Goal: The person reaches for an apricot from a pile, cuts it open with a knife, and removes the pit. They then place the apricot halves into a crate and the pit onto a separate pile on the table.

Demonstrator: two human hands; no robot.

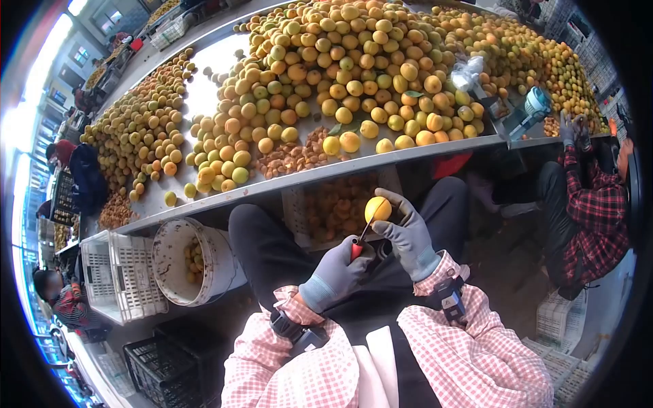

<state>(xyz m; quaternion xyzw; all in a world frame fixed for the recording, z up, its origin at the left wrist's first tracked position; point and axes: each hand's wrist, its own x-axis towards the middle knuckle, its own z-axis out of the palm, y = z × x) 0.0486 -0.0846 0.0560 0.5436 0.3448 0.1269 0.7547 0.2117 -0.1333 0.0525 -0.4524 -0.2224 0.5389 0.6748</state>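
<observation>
My left hand [335,273], in a grey glove, is closed around the red handle of a small knife [356,249]. The thin blade points up and meets the near side of a yellow apricot [378,209]. Gloved fingers of my right hand [408,238] pinch that apricot from the right, above my lap. Below and behind it, a crate of apricot halves [333,211] sits under the table edge, partly hidden by my hands and legs. Brown apricot pits [292,160] lie on the metal table [381,160] in front of me.
Apricots [340,54] are heaped across the table. To my left stand a white bucket [224,262] with some fruit inside, white crates [139,272] and a black crate [166,367]. A blue-green lidded cup [537,102] is at the right; beyond, a co-worker's plaid sleeve [595,204] shows.
</observation>
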